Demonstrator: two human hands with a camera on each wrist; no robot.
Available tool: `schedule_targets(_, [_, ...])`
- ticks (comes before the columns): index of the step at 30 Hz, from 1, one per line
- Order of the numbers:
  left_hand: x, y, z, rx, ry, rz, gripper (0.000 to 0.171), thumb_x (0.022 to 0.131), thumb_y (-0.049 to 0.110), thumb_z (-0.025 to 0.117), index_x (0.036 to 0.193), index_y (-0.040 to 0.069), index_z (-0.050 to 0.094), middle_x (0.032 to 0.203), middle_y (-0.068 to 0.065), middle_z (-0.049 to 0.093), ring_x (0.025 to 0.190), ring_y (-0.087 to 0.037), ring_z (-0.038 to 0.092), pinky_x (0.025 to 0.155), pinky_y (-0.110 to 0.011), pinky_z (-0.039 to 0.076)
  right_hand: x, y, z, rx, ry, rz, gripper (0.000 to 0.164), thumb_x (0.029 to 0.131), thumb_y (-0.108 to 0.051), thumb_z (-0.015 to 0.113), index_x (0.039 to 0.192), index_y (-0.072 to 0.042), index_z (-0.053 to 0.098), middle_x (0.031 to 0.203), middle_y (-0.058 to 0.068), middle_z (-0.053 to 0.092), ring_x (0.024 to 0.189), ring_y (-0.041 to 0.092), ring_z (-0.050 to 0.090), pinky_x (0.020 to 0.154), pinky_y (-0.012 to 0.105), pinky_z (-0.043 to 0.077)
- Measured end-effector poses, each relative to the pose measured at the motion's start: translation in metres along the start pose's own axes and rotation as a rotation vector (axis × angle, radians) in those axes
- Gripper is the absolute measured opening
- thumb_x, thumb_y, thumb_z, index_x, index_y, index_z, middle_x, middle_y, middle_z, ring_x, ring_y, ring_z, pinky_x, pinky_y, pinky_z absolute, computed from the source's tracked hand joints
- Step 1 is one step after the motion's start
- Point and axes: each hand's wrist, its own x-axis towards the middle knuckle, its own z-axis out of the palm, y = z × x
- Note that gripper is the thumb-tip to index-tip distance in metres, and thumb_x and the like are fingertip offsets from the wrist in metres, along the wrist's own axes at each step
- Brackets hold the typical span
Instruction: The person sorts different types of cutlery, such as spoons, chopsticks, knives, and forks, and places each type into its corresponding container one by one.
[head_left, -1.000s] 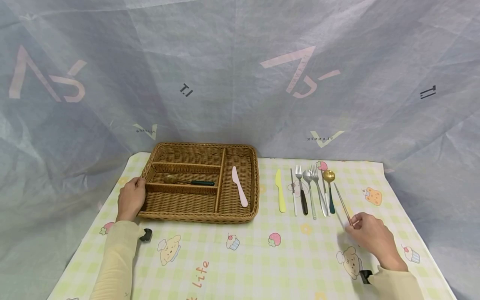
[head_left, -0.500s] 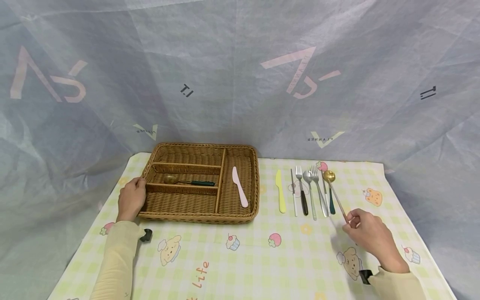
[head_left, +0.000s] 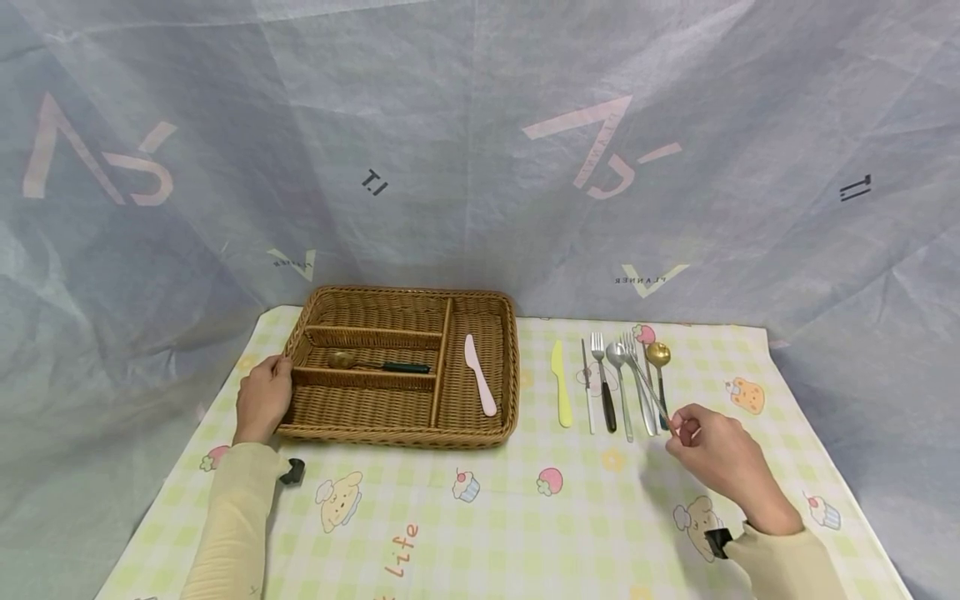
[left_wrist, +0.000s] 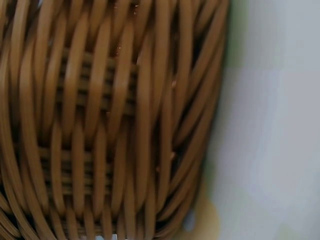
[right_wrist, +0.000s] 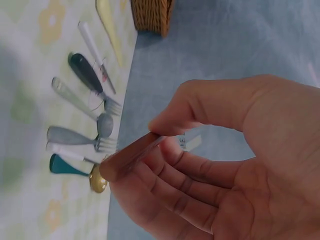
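In the head view, my right hand (head_left: 720, 454) pinches the handle end of a chopstick (head_left: 651, 393) between thumb and fingers. Its reddish-brown handle (right_wrist: 131, 157) shows large in the right wrist view. The thin metal shaft points up and left, overlapping a row of cutlery. That row holds a gold spoon with a green handle (head_left: 658, 355), forks, a silver spoon (head_left: 616, 353), white-handled chopsticks and a yellow knife (head_left: 561, 387). My left hand (head_left: 262, 400) grips the left rim of a brown wicker basket (head_left: 468, 435), whose weave fills the left wrist view.
The basket has several compartments. A gold spoon with a dark green handle (head_left: 405, 367) lies in the middle left one, and a pink knife (head_left: 480, 379) in the right one. A checked cloth (head_left: 510, 533) covers the table; a grey curtain (head_left: 465, 167) hangs behind.
My right hand has moved left and slightly up with the chopstick, whose tip has swung left from beside the gold spoon to over the forks. My left hand and the basket stay in place.
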Motion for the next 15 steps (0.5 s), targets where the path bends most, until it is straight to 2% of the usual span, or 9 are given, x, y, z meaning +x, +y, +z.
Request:
schedule_targets(4, [0.0, -0.001, 0.0, 0.004, 0.001, 0.001, 0.063, 0.117, 0.042, 0.027, 0.155, -0.002, 0.052, 0.105, -0.026, 0.064, 0.08, -0.038, 0.055, 0.08, -0.055, 0.042, 0.005, -0.007, 0.002, 0.009, -0.002, -0.031, 0.009, 0.089, -0.009, 0.072, 0.096, -0.009, 0.067, 0.08, -0.004, 0.064, 0.071, 0.013, 0.059, 0.059, 0.036, 0.043])
schedule_targets(10, [-0.001, 0.0, -0.001, -0.006, 0.0, 0.001, 0.064, 0.117, 0.042, 0.027, 0.158, -0.002, 0.049, 0.124, -0.028, 0.066, 0.094, -0.04, 0.06, 0.087, -0.059, 0.045, 0.012, -0.02, 0.005, 0.019, 0.007, -0.088, 0.007, 0.087, -0.007, 0.07, 0.091, -0.011, 0.066, 0.076, -0.005, 0.062, 0.065, 0.013, 0.054, 0.057, 0.035, 0.042])
schedule_targets(15, [-0.001, 0.0, -0.001, -0.006, 0.001, -0.002, 0.064, 0.117, 0.042, 0.027, 0.158, -0.002, 0.049, 0.106, -0.025, 0.064, 0.083, -0.038, 0.057, 0.084, -0.056, 0.043, 0.018, -0.032, 0.009, 0.025, 0.008, -0.121, 0.009, 0.085, -0.005, 0.068, 0.09, -0.012, 0.066, 0.072, -0.005, 0.059, 0.061, 0.013, 0.05, 0.057, 0.033, 0.04])
